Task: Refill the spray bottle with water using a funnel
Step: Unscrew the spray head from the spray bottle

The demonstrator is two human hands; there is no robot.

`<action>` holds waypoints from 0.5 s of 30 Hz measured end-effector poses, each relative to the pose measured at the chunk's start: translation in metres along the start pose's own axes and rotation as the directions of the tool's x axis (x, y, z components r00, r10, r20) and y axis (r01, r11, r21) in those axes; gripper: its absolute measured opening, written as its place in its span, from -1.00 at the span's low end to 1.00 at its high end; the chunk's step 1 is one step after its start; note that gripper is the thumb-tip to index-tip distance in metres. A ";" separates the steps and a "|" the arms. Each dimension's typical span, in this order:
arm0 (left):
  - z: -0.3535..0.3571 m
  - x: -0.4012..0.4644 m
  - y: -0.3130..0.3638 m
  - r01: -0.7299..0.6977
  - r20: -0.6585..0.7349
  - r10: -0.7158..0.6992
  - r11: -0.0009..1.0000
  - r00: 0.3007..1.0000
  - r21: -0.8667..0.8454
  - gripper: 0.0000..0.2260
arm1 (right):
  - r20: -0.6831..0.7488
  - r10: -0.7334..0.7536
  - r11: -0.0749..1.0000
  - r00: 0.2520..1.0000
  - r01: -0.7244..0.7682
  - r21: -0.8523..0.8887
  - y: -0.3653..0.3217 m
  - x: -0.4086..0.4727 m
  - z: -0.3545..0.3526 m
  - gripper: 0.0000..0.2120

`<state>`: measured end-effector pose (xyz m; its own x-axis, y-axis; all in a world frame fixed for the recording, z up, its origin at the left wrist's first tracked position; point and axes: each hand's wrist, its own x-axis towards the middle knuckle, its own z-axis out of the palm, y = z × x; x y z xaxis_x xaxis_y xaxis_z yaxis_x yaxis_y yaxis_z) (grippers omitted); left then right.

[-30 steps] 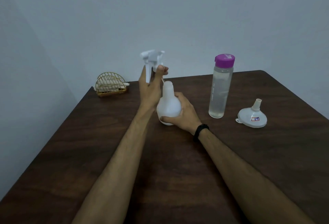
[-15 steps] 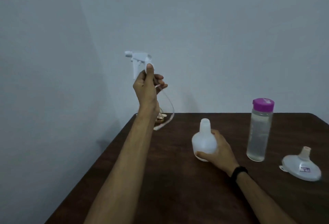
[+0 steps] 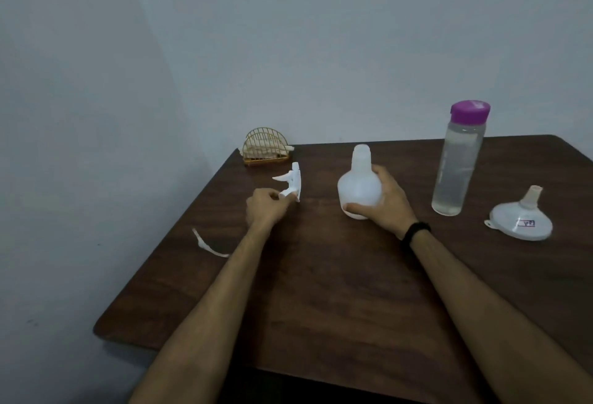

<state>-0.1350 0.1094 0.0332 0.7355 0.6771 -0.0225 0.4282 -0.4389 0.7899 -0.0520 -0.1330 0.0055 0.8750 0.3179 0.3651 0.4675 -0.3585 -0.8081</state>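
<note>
- Left hand (image 3: 264, 208), left of centre, pinches the spray head (image 3: 291, 183) at the table (image 3: 321, 291).
- Right hand (image 3: 383, 203) grips the open, upright spray bottle (image 3: 359, 179) at centre.

Dark wooden table (image 3: 321, 307) bears water bottle (image 3: 457, 166), funnel (image 3: 521, 222), napkin holder (image 3: 266, 147).

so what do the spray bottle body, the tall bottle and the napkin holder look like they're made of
Spray bottle body: looks like matte, milky white plastic, slightly translucent. Tall bottle: clear wall showing water, glass or hard plastic, cannot tell; glossy purple plastic-looking cap. Napkin holder: thin gold-toned wire, probably metal.
</note>
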 end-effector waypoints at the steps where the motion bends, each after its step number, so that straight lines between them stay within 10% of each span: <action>1: 0.001 -0.003 -0.001 -0.003 -0.011 0.003 0.998 1.000 0.061 -0.75 | -0.001 0.003 1.000 1.000 -0.003 0.001 0.000 0.000 0.000 -0.19; 15: 0.017 -0.032 0.007 -0.216 -0.062 0.228 0.963 0.972 0.160 -0.74 | 0.006 0.035 0.999 0.999 -0.035 0.016 -0.001 -0.003 0.000 -0.11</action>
<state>-0.1470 0.0745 0.0294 0.7798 0.5945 0.1963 0.3374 -0.6632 0.6680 -0.0547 -0.1338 0.0053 0.8902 0.3102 0.3337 0.4341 -0.3553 -0.8278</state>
